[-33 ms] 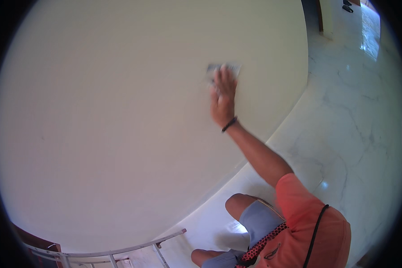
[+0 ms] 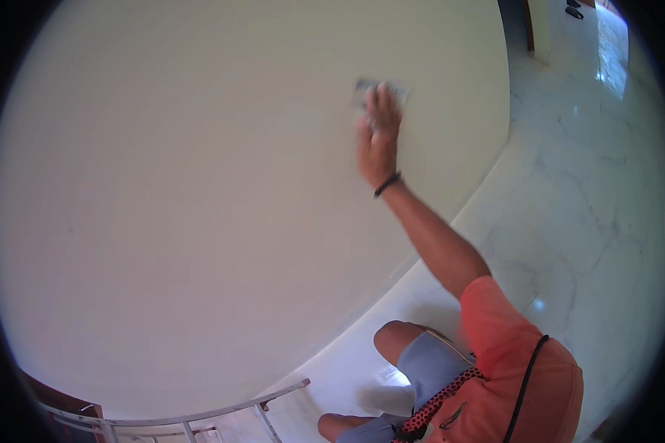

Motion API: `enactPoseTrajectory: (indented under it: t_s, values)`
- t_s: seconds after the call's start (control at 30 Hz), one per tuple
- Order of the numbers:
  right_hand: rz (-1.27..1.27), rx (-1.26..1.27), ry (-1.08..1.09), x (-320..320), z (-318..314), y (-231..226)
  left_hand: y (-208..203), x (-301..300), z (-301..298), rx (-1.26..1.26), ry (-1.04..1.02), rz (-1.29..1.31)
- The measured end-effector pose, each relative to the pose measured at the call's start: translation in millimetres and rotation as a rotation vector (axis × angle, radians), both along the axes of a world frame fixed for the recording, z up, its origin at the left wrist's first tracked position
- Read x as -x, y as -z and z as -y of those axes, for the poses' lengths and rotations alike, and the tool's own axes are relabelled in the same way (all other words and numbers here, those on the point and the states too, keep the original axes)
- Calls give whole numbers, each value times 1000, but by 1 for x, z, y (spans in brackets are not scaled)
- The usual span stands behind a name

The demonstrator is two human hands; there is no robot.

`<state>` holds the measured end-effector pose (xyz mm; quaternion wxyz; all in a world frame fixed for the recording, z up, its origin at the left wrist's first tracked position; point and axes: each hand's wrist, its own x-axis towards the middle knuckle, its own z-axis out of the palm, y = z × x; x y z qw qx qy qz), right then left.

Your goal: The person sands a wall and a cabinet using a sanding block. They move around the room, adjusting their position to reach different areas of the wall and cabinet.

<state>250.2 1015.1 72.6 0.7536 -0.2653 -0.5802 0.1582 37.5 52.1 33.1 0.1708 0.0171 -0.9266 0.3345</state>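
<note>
My right hand is stretched up against a broad cream wall, with a dark band round its wrist. Under its fingers a thin greyish rectangular sheet of sandpaper is pressed flat to the wall. The fingers and the sheet are slightly blurred, and the palm side is hidden. My left hand is out of the picture.
Pale marbled floor runs along the wall's foot to the right. A metal ladder stands at the lower left, close to the wall. Dark slippers lie at the far upper right. My bent knees are low and near the wall.
My right hand has slid up the wall and a little to the right, carrying the sandpaper with it. My legs and the ladder stay nearly in place.
</note>
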Motion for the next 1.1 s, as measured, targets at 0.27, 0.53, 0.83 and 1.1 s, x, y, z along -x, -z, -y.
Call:
enactPoseTrajectory:
  t_s: [0.27, 0.53, 0.83, 1.1]
  values:
    - [247, -9, -148, 44, 110, 53, -4, 3, -12, -107, -64, -9]
    - [-12, -40, 95, -20, -54, -57, -18, -23, -27, -291, -124, -59]
    - [417, -271, -84, 43, 107, -25, -9, -11, -34, -259, -98, -65]
    - [32, -207, 189, 31, 16, -213, -10, -23, -69, -397, -218, -123]
